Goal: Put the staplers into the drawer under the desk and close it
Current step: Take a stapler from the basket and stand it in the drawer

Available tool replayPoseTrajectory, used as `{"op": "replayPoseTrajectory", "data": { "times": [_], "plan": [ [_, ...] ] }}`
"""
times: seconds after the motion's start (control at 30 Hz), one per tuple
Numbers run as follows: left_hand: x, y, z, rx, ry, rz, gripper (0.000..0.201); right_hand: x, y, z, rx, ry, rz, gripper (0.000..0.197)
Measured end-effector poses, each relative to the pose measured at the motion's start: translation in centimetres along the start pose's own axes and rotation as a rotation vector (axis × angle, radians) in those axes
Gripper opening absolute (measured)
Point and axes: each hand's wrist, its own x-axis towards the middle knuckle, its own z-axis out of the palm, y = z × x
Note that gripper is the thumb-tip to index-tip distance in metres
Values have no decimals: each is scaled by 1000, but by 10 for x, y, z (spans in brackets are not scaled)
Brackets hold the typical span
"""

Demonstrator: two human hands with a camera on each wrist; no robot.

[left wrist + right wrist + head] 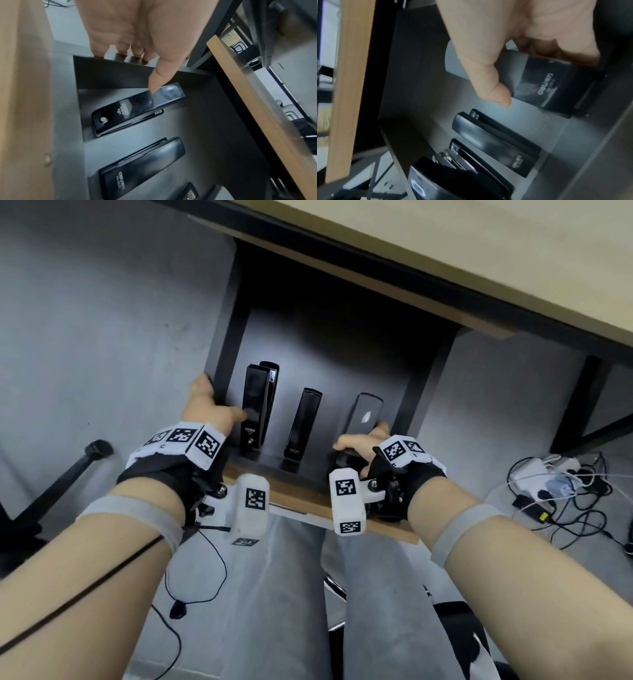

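Our left hand (209, 409) curls its fingers over the left wall of the drawer (227, 337). Our right hand (356, 445) clasps the rightmost stapler (368, 412).

The drawer (342, 347) stands pulled out from under the counter (479, 244) — dark inside, with a wood-coloured front. On its bottom three black staplers lie in a row, apart, lengthwise — left stapler (257, 405), middle stapler (303, 422), right stapler (364, 414).
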Motion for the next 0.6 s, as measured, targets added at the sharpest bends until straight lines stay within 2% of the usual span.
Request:
{"op": "replayPoseTrajectory", "data": {
  "times": [0.1,0.23,0.4,0.5,0.6],
  "plan": [
    [0,2,2,46,1,17,74,-15,-8,2,27,-7,-3,96],
    [3,-1,4,97,25,26,74,-20,-7,2,-43,-18,19,102],
    [7,-4,3,107,34,50,74,-26,-4,-10,-187,17,32,89],
    [9,-6,4,123,42,68,73,-25,-3,-13,-209,1,29,90],
    [12,-8,6,132,43,70,81,-23,-1,-19,-226,-6,9,88]
  ]
}}
